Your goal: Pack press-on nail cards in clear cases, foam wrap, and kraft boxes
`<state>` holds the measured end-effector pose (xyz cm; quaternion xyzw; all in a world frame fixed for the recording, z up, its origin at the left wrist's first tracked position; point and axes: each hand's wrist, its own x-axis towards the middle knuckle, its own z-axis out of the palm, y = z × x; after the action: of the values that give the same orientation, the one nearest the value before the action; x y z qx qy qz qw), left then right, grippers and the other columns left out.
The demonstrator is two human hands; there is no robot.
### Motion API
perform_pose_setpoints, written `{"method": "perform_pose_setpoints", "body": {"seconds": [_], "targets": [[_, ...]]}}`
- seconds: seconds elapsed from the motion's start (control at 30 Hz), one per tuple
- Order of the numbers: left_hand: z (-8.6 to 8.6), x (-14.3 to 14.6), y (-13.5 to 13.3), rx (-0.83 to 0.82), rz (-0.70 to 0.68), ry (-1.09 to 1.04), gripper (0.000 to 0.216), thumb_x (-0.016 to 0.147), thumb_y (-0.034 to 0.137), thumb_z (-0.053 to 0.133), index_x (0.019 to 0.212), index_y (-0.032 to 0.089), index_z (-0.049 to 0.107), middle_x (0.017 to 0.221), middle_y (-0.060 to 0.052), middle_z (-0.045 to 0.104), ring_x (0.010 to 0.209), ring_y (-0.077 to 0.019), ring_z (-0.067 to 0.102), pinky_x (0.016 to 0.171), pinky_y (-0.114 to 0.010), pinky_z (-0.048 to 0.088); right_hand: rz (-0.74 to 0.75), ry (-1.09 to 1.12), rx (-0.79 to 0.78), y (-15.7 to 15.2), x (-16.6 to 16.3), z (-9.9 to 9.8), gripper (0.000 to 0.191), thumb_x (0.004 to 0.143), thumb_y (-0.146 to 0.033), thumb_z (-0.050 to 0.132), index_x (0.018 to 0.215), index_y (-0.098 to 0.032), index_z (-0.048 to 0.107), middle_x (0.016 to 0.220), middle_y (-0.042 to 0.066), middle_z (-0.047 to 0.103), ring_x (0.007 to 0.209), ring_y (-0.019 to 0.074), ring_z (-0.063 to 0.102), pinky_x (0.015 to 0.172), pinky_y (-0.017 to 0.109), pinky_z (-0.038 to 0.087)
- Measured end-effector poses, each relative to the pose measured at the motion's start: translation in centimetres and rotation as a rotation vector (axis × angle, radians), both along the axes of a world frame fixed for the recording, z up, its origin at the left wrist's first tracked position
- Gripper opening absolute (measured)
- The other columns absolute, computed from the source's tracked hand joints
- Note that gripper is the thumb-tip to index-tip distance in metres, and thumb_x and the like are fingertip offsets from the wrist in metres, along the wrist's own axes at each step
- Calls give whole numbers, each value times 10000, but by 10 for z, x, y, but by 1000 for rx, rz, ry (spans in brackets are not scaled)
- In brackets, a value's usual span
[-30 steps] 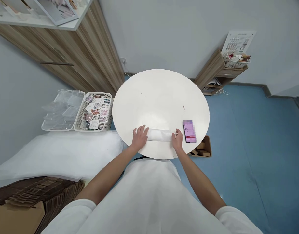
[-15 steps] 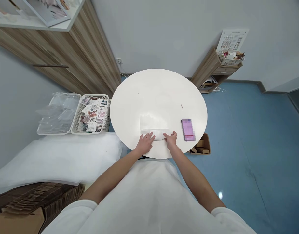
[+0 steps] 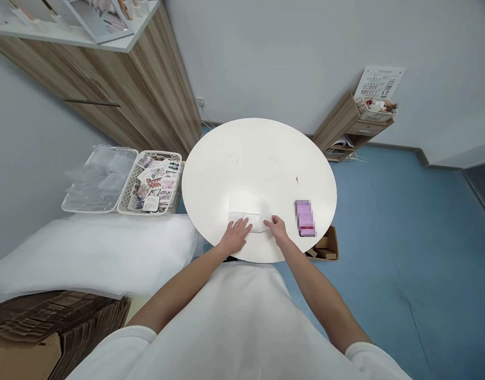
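A thin white sheet (image 3: 259, 226), folded into a narrow strip, lies near the front edge of the round white table (image 3: 262, 142). My left hand (image 3: 236, 236) rests flat on the strip's left part, its fingers spread. At the strip's right end, my right hand (image 3: 277, 228) pinches the folded edge between thumb and fingers, with a corner slightly raised. Whether anything is wrapped inside the strip cannot be seen. To the right of my right hand lies a purple, pixelated phone-like rectangle (image 3: 305, 219).
Left of the table stand a basket of carded press-on nails (image 3: 169, 198) and a tray of clear plastic bags (image 3: 97, 182). Below them lies a stack of white sheets (image 3: 92, 253). An open carton (image 3: 328, 247) holds small boxes under the table's right edge. Wooden cabinets (image 3: 147, 100) line the wall.
The right end of the strip is now folded or lifted at an angle under my right hand, whose fingers have drawn closer together. My left hand stays on the strip. The view has shifted slightly.
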<state>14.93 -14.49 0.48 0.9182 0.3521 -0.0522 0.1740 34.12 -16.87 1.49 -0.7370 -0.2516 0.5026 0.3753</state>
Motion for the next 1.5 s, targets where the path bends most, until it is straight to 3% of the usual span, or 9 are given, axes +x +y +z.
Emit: {"method": "perform_pose_setpoints", "body": {"seconds": [0.17,0.33,0.6,0.77,1.0,1.07,1.23,1.37,1.5], "targets": [[1,1,1,39,-6,0,607,714,215,521,1288,250,325,1407,-98,254,1289,-290,186,986,-478,191,132,-165,33,2,-3,7,270,623,-324,555,861,-196,532,965,39,597,853,159,562,734,283,451],[1,1,3,27,-10,-3,601,710,215,517,1284,247,339,1399,-95,274,1280,-291,213,977,-463,202,304,-126,63,13,-9,12,270,697,-338,497,924,-203,555,1016,40,579,793,131,570,721,284,463],[12,6,-4,60,115,-130,609,761,245,434,1334,181,237,1367,-123,318,1222,-259,311,965,-407,227,463,-77,23,28,-15,2,303,716,-131,400,981,-199,531,1015,42,565,811,105,568,734,258,480],[12,17,-9,-20,55,-135,684,730,273,490,1342,182,200,1307,-122,389,1242,-255,280,997,-400,183,523,-86,36,32,-10,-2,386,703,-80,387,1057,-195,489,1007,46,560,844,104,570,752,264,481],[1,13,-19,-78,162,-155,608,746,217,475,1318,238,271,1363,-92,331,1301,-262,168,1035,-439,107,856,-554,271,25,2,-4,383,742,-165,473,1120,-220,500,1217,77,449,1111,215,421,932,411,370],[-1,15,-31,-143,338,-202,633,738,257,507,1320,255,260,1413,-88,230,1310,-293,115,1029,-479,112,920,-621,282,22,-1,-9,399,749,-170,480,1144,-229,497,1268,79,404,1157,243,357,945,439,348],[-3,35,-54,-531,1219,-390,838,723,488,528,1353,207,53,1421,-163,84,1301,-325,132,964,-470,305,931,-670,298,22,-5,-22,390,752,-177,478,1140,-204,517,1235,94,427,1142,277,323,957,475,315],[-2,45,-42,-735,1574,-711,859,740,501,524,1329,271,-58,1394,-143,141,1208,-217,378,820,-291,472,938,-624,319,22,-1,-28,393,762,-200,477,1154,-208,500,1237,84,415,1153,288,300,963,485,302],[-6,45,-16,-739,1924,-900,939,671,367,654,1319,256,-17,1320,-154,283,1051,-164,521,764,-239,501,911,-541,323,20,-1,-30,377,772,-195,463,1149,-203,487,1246,83,401,1161,286,282,964,479,300]]}}
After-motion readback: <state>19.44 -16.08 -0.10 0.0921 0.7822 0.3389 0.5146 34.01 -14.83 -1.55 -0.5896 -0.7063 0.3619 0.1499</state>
